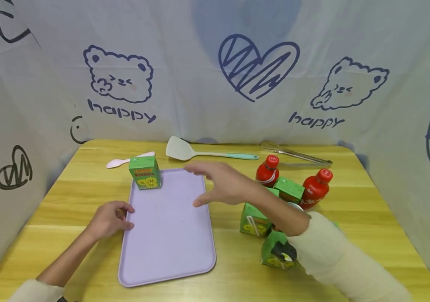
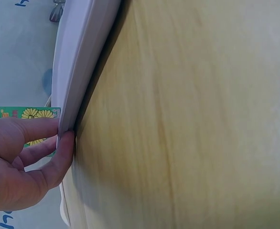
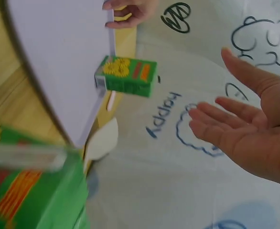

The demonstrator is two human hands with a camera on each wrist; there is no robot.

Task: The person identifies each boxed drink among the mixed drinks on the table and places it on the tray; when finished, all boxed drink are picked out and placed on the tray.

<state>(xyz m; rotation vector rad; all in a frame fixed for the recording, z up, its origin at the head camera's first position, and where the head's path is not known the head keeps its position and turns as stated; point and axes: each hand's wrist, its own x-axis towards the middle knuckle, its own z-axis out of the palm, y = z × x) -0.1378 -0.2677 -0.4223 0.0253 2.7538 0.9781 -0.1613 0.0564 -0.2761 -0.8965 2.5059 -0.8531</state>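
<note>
A light purple tray [image 1: 169, 235] lies on the wooden table, and a green juice box [image 1: 145, 173] with yellow flowers stands on its far left corner. My left hand [image 1: 110, 220] pinches the tray's left rim; in the left wrist view the fingers [image 2: 39, 129] and thumb meet at that edge. Over the tray's right side hovers my right hand [image 1: 224, 182], its fingers spread and nothing in them. The right wrist view shows that hand [image 3: 250, 124] with the palm bare.
Right of the tray, partly behind my right forearm, are green juice boxes [image 1: 254, 220] and two red bottles [image 1: 314, 188]. Along the back lie a pink spoon [image 1: 118, 162], a white spatula [image 1: 181, 149] with a mint handle, and metal tongs [image 1: 298, 154]. A printed cloth [image 1: 192, 84] hangs behind.
</note>
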